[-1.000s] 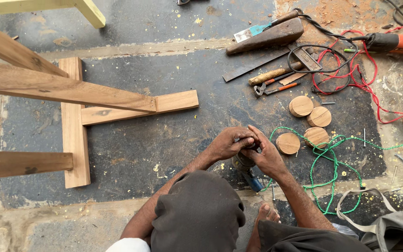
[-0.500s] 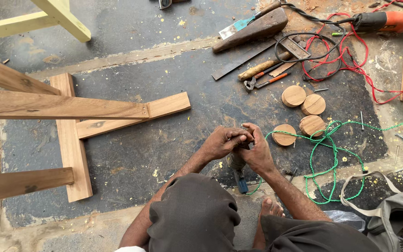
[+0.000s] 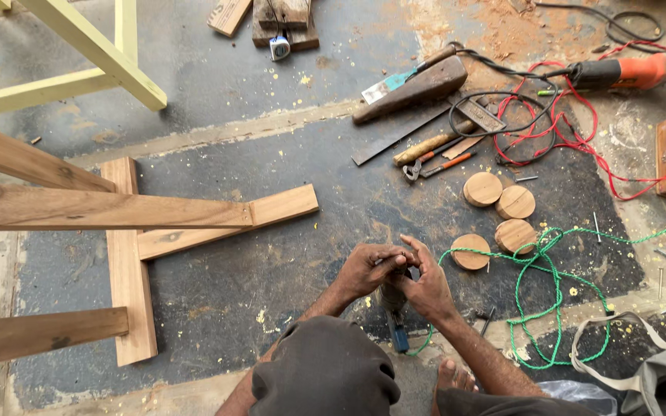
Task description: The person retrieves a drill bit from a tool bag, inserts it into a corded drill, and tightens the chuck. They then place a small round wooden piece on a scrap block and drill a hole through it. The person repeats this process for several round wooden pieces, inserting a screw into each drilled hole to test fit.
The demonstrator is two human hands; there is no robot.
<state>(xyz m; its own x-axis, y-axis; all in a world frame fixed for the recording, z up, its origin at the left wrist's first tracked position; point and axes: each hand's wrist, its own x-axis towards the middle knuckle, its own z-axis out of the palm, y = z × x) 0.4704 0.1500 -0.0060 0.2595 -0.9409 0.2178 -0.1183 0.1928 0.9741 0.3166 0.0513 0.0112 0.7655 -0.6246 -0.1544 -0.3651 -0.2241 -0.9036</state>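
Left hand (image 3: 368,270) and right hand (image 3: 428,286) meet, fingers pinched narrow around a small tool (image 3: 391,299) held between both palms.

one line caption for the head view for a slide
Both hands, left hand and right hand, meet over a small tool beside wooden discs.

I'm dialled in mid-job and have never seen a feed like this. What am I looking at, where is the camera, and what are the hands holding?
One camera, worn on the person's head, looks straight down. Their left hand and right hand meet over a small dark tool, though exactly how it is gripped is hidden. On the concrete floor lie four round wooden discs, green cord, an orange power tool with red cable, hand tools, and a wooden frame at the left.
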